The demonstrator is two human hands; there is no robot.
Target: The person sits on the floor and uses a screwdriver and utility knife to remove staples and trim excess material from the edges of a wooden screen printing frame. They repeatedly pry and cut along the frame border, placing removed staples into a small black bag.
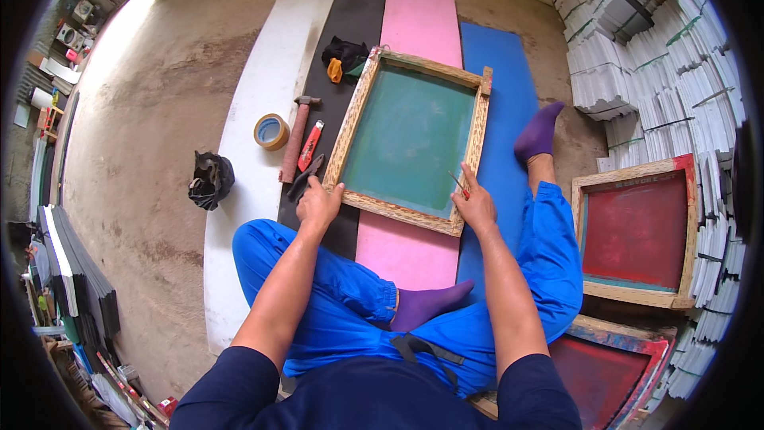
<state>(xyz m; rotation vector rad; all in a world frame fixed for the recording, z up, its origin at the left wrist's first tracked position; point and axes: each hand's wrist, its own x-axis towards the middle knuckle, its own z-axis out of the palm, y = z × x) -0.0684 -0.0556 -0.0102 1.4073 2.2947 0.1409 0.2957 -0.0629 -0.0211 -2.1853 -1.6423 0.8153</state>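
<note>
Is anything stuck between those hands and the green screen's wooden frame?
No, nothing visible blocks them: the left hand holds the lower-left corner of the wooden frame, and the right hand, holding a small red tool, is at its right side.

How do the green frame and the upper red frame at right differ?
The green frame has a green panel, the red frame a red one. The green frame's corners look unpainted; the red frame's upper-right corner is red. The left hand and right hand are at the green frame, neither at the red frame. Both have wooden rims.
</note>
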